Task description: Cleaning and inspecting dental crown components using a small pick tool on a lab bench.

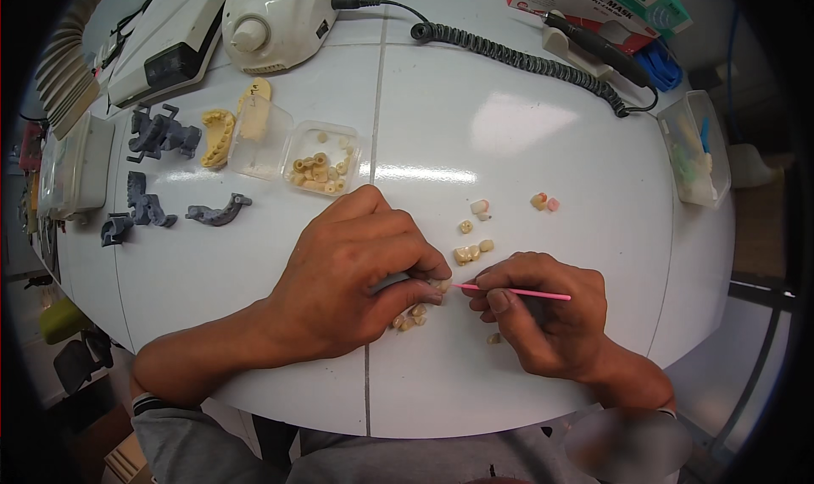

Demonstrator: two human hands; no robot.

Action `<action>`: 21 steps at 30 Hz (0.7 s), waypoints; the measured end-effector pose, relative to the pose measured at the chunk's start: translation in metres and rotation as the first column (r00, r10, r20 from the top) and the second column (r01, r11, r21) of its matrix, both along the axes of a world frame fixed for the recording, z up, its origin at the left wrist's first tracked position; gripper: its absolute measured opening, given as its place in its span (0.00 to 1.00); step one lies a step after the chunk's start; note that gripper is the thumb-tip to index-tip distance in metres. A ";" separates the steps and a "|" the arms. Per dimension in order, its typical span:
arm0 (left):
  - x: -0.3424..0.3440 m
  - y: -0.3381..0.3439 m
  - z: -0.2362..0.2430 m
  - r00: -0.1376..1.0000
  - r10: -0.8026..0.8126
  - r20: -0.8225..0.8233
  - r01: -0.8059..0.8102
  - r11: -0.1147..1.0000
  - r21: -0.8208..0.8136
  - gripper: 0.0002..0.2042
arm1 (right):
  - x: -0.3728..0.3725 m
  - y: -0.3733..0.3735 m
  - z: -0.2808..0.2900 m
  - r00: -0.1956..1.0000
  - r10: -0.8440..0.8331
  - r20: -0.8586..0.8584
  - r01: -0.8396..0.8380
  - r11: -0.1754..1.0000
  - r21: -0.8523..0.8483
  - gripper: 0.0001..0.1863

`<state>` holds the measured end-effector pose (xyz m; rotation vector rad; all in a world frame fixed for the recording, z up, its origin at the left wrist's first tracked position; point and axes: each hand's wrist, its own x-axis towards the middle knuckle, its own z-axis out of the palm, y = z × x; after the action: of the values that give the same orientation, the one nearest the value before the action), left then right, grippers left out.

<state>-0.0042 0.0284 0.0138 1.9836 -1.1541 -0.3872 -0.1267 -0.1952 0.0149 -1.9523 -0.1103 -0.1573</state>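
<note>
Between thumb and forefinger, my left hand point(360, 272) pinches a small tooth-coloured dental crown point(442, 286), partly covered by the fingertips. My right hand point(547, 310) grips a thin pink applicator stick point(534, 293) like a pen, its tip pointing left at the crown. Whether the tip touches it I cannot tell. Several loose crowns point(409, 320) lie just under my left fingertips. One more crown point(494, 338) sits partly hidden beside my right hand. Beyond the hands are a joined crown piece point(466, 255), a single crown point(465, 227) and pink-and-tooth-coloured pieces point(539, 201).
An open clear box point(352, 179) holds several crowns. Left of it are a yellow dental cast point(218, 136) and grey printed models point(161, 134). A white control unit point(284, 22), a coiled cable point(526, 58) and a handpiece point(598, 47) stand at the back. A plastic bin point(695, 153) is at right.
</note>
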 end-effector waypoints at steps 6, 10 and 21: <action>0.000 0.000 -0.001 1.000 -0.012 0.013 0.012 1.000 0.003 0.12 | 0.000 0.000 -0.001 1.000 0.006 -0.022 -0.006 1.000 0.000 0.06; 0.001 0.000 -0.002 0.999 -0.022 0.032 0.022 1.000 -0.007 0.12 | 0.000 0.001 -0.001 1.000 0.001 -0.018 -0.001 1.000 -0.010 0.07; -0.001 0.000 -0.004 0.996 -0.038 0.086 0.039 0.999 -0.014 0.12 | -0.001 0.000 -0.002 1.000 0.024 -0.016 -0.025 0.997 -0.068 0.08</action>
<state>-0.0048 0.0282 0.0096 1.9833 -1.2471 -0.3146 -0.1279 -0.1954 0.0130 -2.0193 -0.1309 -0.1234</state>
